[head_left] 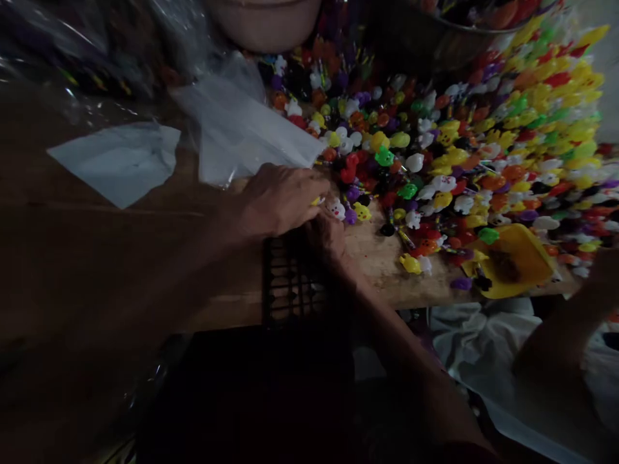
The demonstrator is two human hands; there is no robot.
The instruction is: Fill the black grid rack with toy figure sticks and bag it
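My left hand [285, 196] reaches in from the left, its fingers curled down over my right hand [329, 235]. The two hands meet above a dark grid rack [290, 283] at the table's front edge. A small white plastic toy [336, 208] with a painted face sticks out of my closed right hand. A bit of yellow [317, 201] shows at my left fingertips, which are closed; what they grip is mostly hidden. Beside the hands lies a yellow plastic toy [361, 211] with several others.
A large heap of colourful plastic toys [449, 154] covers the right. White sheets [256, 132], a pale bag-like piece [120, 158] and clear plastic [184, 32] lie left. A yellow tray [525, 258] sits near the front edge, close to another person's arm [565, 328]. Behind stands a metal basin [464, 35].
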